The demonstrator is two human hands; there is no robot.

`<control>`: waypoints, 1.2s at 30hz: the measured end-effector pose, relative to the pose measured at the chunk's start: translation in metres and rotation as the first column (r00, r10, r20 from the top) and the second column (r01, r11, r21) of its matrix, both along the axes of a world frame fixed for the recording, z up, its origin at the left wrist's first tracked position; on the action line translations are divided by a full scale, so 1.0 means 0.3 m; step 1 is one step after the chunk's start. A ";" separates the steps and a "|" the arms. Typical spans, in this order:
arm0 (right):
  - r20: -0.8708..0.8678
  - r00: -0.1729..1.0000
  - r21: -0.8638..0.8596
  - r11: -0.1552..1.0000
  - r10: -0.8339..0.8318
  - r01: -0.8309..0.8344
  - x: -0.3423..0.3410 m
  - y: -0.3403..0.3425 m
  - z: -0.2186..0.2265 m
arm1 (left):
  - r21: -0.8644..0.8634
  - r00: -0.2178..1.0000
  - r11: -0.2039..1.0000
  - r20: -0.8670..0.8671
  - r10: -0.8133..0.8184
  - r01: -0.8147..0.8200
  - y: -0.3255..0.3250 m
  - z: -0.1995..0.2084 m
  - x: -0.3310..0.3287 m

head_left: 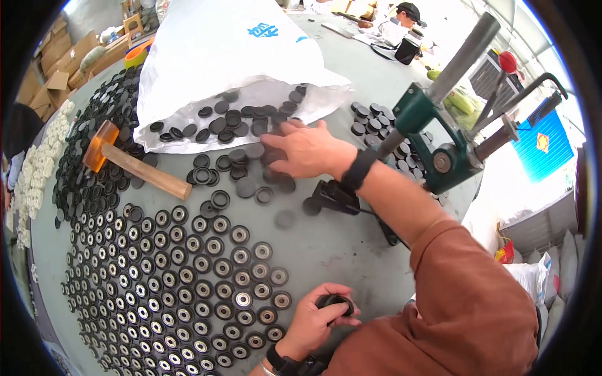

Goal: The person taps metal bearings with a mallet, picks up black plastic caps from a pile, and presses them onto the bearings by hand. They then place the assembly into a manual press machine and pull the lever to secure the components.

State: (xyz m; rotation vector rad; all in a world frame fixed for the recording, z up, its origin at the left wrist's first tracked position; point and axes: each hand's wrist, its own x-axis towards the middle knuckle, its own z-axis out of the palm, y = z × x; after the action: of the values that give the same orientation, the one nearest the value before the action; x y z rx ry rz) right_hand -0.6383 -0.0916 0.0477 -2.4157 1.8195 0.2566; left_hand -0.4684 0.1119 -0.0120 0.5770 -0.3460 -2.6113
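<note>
In my left hand [313, 319], near the table's front edge, the fingers are closed round black round caps [335, 307]; how many is unclear. My right hand [307, 149] reaches over loose black caps [238, 155] at the mouth of a white sack [213, 62]. Its fingers are spread and slightly blurred, touching or just above the caps. More black caps [227, 119] lie inside the sack's opening. To the left of my left hand, many black wheels with metal bearing centres [186, 274] are laid out in rows on the grey table [326, 250].
A mallet [144, 168] with an amber head lies at the left beside a heap of black caps [106, 125]. On the right stands a green lever press [433, 138], with more caps [376, 119] behind it. White parts [44, 160] line the far left. Another person [401, 22] sits across the table.
</note>
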 end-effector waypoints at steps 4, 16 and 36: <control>0.059 0.962 -0.058 0.961 -0.268 0.271 -0.006 0.125 -0.036 | -0.007 0.999 1.000 0.047 0.008 -0.007 0.000 0.011 -0.004; 0.916 0.045 -0.401 0.911 0.398 0.098 0.082 0.282 0.386 | -0.065 0.998 0.998 0.060 0.031 -0.027 0.003 0.002 -0.005; 0.636 0.659 -0.446 0.888 0.401 -0.109 0.140 0.277 0.161 | -0.063 0.989 0.987 -0.024 0.144 -0.145 0.033 -0.009 0.016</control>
State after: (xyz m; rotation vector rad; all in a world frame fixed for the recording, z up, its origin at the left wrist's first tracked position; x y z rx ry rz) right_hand -0.5963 -0.0085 0.0960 -2.4481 1.2143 -0.9876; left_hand -0.4636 0.1219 -0.0148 0.5335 -0.3669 -2.4556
